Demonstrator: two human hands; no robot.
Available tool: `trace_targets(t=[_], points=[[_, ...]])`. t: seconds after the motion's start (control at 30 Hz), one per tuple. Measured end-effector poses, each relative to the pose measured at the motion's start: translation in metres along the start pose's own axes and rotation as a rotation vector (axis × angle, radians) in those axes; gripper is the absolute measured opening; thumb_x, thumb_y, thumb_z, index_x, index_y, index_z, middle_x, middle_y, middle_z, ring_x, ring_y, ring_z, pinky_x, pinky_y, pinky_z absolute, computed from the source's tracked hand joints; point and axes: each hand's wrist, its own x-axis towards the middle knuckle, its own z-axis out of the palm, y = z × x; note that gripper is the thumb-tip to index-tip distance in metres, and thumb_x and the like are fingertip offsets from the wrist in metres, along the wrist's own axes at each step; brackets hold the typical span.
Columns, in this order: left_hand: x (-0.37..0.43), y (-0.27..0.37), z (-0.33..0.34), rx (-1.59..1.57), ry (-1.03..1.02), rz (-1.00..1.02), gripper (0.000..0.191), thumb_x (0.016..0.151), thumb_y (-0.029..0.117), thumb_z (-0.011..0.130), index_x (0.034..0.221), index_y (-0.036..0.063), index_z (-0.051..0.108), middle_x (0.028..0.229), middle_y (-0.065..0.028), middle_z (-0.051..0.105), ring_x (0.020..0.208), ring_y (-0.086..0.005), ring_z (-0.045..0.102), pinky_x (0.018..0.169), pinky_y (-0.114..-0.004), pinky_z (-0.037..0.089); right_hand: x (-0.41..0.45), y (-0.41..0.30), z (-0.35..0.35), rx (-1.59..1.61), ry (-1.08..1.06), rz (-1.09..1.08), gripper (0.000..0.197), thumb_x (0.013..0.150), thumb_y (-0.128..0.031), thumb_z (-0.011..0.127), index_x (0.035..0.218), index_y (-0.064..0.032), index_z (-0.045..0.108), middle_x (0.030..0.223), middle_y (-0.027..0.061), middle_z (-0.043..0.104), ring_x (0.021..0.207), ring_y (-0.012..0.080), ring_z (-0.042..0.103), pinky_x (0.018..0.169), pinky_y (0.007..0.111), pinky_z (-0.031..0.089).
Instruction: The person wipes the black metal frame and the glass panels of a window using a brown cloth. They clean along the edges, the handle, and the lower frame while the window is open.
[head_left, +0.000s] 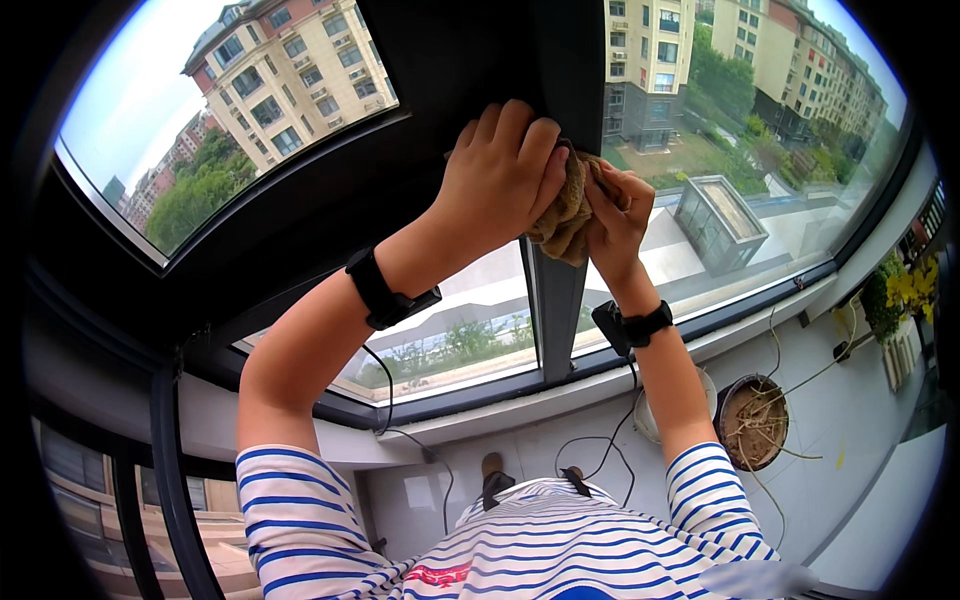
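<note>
A crumpled brown cloth (559, 225) is bunched between my two raised hands, in front of the dark window frame (559, 322). My left hand (501, 169), back towards me and fingers curled, grips its left side; the fingertips are hidden. On the other side, my right hand (621, 210) pinches the folds between thumb and fingers. Behind the right hand is a large window pane (675, 172), with a lower pane (457, 337) beneath my left forearm. Whether the cloth touches the frame is hard to tell.
Black wrist devices (390, 289) trail a dark cable (626, 442) down to the tiled floor (825, 397). A round pot of soil with dry stems (752, 420) stands right, beside a pale container (646, 416). Yellow-leaved plants (913, 291) are farther right. A white sill (525, 416) runs below the windows.
</note>
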Motion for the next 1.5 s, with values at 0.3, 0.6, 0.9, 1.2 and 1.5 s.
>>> trace_targets(t=[0.3, 0.6, 0.9, 1.2, 1.5], points=[[-0.037, 0.033, 0.004, 0.118, 0.103, -0.016, 0.021, 0.083, 0.022, 0.067, 0.095, 0.0138, 0.053, 0.092, -0.0071, 0.047, 0.082, -0.0252, 0.052, 0.067, -0.035, 0.046, -0.109, -0.034, -0.019, -0.067, -0.136, 0.272, 0.041, 0.073, 0.016, 0.058, 0.111, 0.0035, 0.066, 0.111, 0.0102, 0.045, 0.081, 0.0232, 0.057, 0.071, 0.033, 0.049], [-0.266, 0.137, -0.027, -0.127, -0.295, -0.425, 0.019, 0.073, 0.013, 0.068, 0.067, 0.0095, 0.051, 0.062, -0.0021, 0.049, 0.054, -0.018, 0.053, 0.047, -0.031, 0.044, -0.222, -0.16, -0.077, 0.184, -0.934, 0.743, 0.03, 0.079, 0.004, 0.058, 0.103, -0.011, 0.069, 0.107, 0.01, 0.054, 0.085, 0.0338, 0.061, 0.071, 0.041, 0.051], [-0.402, 0.286, -0.27, 0.257, 0.573, -1.819, 0.018, 0.092, 0.017, 0.065, 0.098, 0.0031, 0.057, 0.08, 0.0, 0.058, 0.075, -0.0057, 0.054, 0.065, -0.022, 0.046, -0.183, -0.281, -0.039, 0.834, -1.11, 0.701, 0.025, 0.085, -0.011, 0.067, 0.11, -0.0072, 0.066, 0.107, 0.0116, 0.056, 0.085, 0.0291, 0.062, 0.076, 0.034, 0.051], [-0.26, 0.381, -0.516, 0.917, 1.05, -1.494, 0.062, 0.094, 0.052, 0.049, 0.121, -0.0043, 0.051, 0.106, -0.0164, 0.06, 0.103, -0.0231, 0.061, 0.082, -0.035, 0.053, -0.026, -0.516, 0.015, 2.264, -1.243, 1.308, 0.047, 0.095, -0.036, 0.059, 0.128, -0.0029, 0.055, 0.112, 0.0048, 0.06, 0.106, 0.0108, 0.054, 0.092, 0.027, 0.045], [-0.222, 0.379, -0.509, 0.72, 0.754, -1.21, 0.072, 0.096, 0.053, 0.044, 0.141, -0.0016, 0.031, 0.138, -0.0198, 0.04, 0.125, -0.0302, 0.046, 0.101, -0.042, 0.042, 0.04, -0.578, -0.01, 2.381, -1.309, 2.055, 0.034, 0.092, -0.039, 0.063, 0.099, -0.0059, 0.062, 0.091, 0.0014, 0.064, 0.078, 0.009, 0.063, 0.07, 0.023, 0.053]])
